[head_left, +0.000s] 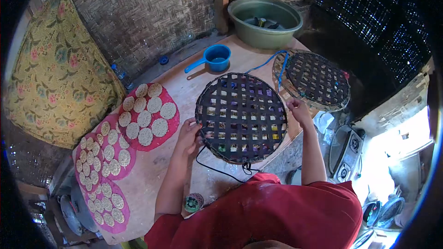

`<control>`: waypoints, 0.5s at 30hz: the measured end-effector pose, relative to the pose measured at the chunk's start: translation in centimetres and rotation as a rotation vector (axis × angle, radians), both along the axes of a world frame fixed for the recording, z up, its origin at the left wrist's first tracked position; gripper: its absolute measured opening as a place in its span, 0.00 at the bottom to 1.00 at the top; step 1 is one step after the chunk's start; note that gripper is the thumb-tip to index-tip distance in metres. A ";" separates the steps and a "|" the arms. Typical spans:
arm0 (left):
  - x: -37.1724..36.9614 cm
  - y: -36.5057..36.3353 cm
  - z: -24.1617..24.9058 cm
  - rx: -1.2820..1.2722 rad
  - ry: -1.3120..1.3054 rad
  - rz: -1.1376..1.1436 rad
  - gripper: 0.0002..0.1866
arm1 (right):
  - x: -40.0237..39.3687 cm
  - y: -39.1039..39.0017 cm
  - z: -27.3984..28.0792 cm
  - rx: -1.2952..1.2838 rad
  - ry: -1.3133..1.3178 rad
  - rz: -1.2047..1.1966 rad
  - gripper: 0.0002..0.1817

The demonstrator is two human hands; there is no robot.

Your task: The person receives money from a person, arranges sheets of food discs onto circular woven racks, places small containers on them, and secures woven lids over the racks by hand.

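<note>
A round black lattice tray with a dark rim is raised above the pale table, tilted toward me. My left hand grips its left edge, fingers wrapped round the rim. At the right side of the tray is my right hand, its fingers bent together near the rim; what they hold, if anything, is too small to tell. Black cord hangs from the tray's lower edge. Behind it on the right lies a second lattice tray with blue cord.
Pink sheets and a red sheet with round pale discs cover the table's left. A blue dipper and a green basin stand at the back. A stove is at the right, a patterned cloth at the left.
</note>
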State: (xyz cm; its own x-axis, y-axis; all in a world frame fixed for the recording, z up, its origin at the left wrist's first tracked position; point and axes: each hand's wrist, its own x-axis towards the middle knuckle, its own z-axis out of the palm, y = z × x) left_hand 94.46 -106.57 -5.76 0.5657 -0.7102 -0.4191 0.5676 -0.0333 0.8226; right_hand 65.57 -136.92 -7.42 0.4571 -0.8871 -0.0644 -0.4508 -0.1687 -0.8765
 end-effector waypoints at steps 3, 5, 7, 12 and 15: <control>-0.5 0.0 -0.1 -0.228 0.036 0.085 0.14 | 1.3 -0.1 2.0 0.020 -0.170 0.027 0.11; 1.4 2.6 -0.1 -0.311 0.014 0.042 0.13 | 2.5 -0.3 5.0 0.018 -0.301 0.032 0.11; 2.0 5.4 2.2 -0.377 0.007 0.087 0.11 | 4.1 -1.7 6.0 0.034 -0.445 -0.010 0.10; 4.4 14.5 3.9 -0.320 0.036 0.632 0.16 | 15.2 -6.5 -3.3 -0.007 -0.237 0.277 0.13; 2.2 16.4 7.4 -0.424 0.021 0.693 0.18 | 21.6 -4.0 -5.5 -0.159 -0.006 0.358 0.15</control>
